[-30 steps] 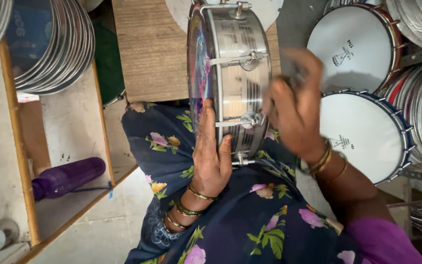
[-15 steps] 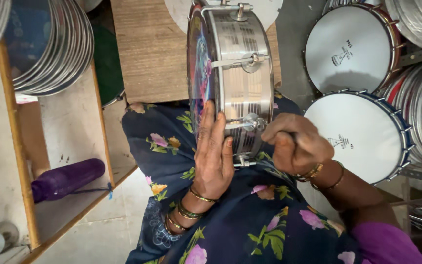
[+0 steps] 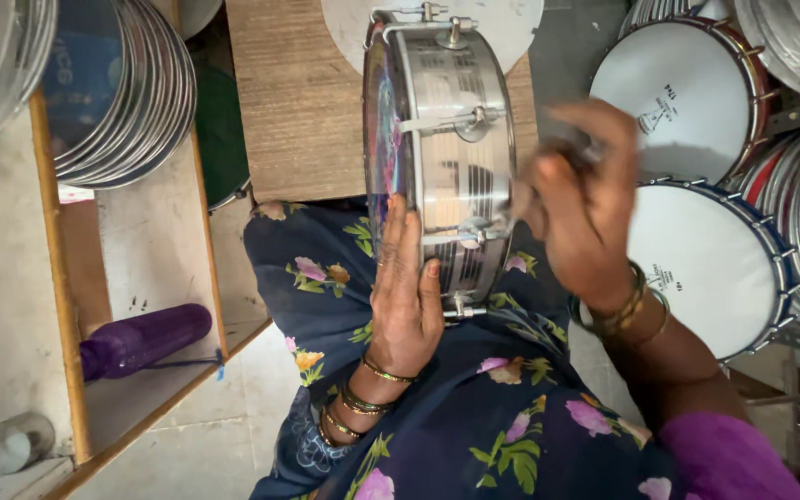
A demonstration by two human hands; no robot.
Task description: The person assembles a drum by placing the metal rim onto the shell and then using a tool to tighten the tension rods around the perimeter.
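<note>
Currently the left hand (image 3: 406,296) lies flat and open against the near rim of the metal drum (image 3: 442,157), standing on edge on the lap. Right hand (image 3: 581,199), blurred, is closed beside the shell; whether it grips anything cannot be told.

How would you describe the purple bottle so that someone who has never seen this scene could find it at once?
Start at the floral cloth over the person's lap and look left to the low wooden frame on the floor. The purple bottle lies on its side there. It is the only purple thing on that side, unlike the grey rings stacked above.
</note>
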